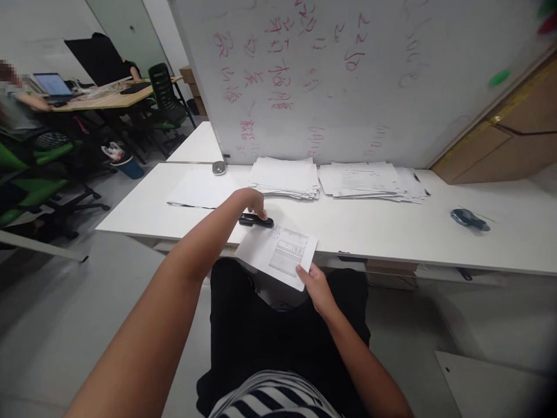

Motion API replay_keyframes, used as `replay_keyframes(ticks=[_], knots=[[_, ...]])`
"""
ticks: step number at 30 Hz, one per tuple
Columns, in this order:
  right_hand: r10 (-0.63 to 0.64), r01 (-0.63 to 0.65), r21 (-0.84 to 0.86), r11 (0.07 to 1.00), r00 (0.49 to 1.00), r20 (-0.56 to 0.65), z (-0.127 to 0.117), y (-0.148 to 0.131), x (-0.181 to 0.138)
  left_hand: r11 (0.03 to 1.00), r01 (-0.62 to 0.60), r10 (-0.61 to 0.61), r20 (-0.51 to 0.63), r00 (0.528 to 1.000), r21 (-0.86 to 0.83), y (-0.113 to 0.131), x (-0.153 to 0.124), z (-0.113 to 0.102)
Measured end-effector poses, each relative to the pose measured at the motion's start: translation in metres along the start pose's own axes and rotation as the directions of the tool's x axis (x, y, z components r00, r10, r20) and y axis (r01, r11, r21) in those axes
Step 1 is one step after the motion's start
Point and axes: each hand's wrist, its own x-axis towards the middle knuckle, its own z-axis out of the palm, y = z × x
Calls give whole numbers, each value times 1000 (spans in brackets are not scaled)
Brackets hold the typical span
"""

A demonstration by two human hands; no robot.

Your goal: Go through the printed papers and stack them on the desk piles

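Note:
My left hand [256,202] reaches over a black stapler [256,220] near the front edge of the white desk, its fingers closed down on the stapler's top. A printed sheet of paper [278,255] has its upper left part right at the stapler; whether it lies between the jaws I cannot tell. By its lower right corner my right hand [317,284] pinches the paper, thumb on top and fingers underneath. The paper shows a table and rows of print, and it hangs partly over the desk edge above my lap. Whether it is one sheet or several is unclear.
Two stacks of paper, a left one [284,176] and a right one [361,179], lie against the whiteboard [304,75]. More white paper [195,188] and a small silver-grey object [219,168] are at left. A dark bluish object [469,220] and a cardboard box [500,133] sit at right.

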Motion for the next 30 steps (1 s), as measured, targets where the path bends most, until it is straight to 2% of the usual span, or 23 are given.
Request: replay_keyframes(ticks=[2,5,7,8,11,13,15,16,17,18,20,22,23,24,26,28,30], knots=[[3,-3,-6,1000,1000,12,1,1,-2,999,29,-29,-38,999,-13,0,1,-1],[35,-35,-36,999,999,0,0,3,-4,991,129,-130,67,989,29,2,-6,-5],[36,-38,-46,998,999,-29,-2,4,-2,995,98,-100,121,988,22,-3,-19,-2],[27,-29,-43,999,999,-46,-3,5,-1,998,62,-60,101,993,-18,-8,-28,3],[-9,6,-39,999,997,-77,-12,2,5,986,-70,50,-134,990,-154,-29,-59,32],[-25,19,-86,996,997,-68,-26,-8,8,979,-153,103,-320,942,-135,-42,-75,56],[-90,69,-244,967,993,-79,-47,-29,11,978,-202,164,-428,889,-44,-50,-80,74],[-168,118,-368,922,980,-106,-61,-43,12,978,-210,188,-459,868,3,-53,-79,80],[-281,174,-521,836,950,-133,-75,-59,16,977,-210,202,-480,853,39,-54,-76,84],[-416,211,-671,711,895,-160,-90,-77,21,978,-201,204,-498,843,60,-54,-72,86],[-631,160,-846,509,738,-240,-120,-116,42,982,-180,185,-529,828,63,-53,-62,87],[-750,113,-885,452,584,-309,-146,-152,80,985,-167,165,-543,823,45,-51,-56,86],[-771,124,-880,459,548,-325,-157,-167,105,986,-165,159,-545,823,38,-50,-55,85],[-771,138,-871,472,543,-332,-166,-178,131,986,-161,154,-545,824,34,-49,-54,85],[-732,104,-855,508,575,-365,-178,-189,185,990,-142,131,-545,828,21,-49,-55,84],[-718,26,-855,517,556,-418,-181,-188,228,993,-122,101,-540,836,-3,-49,-55,83],[-710,-24,-839,544,518,-476,-180,-180,256,993,-115,81,-534,842,-31,-48,-56,82]])
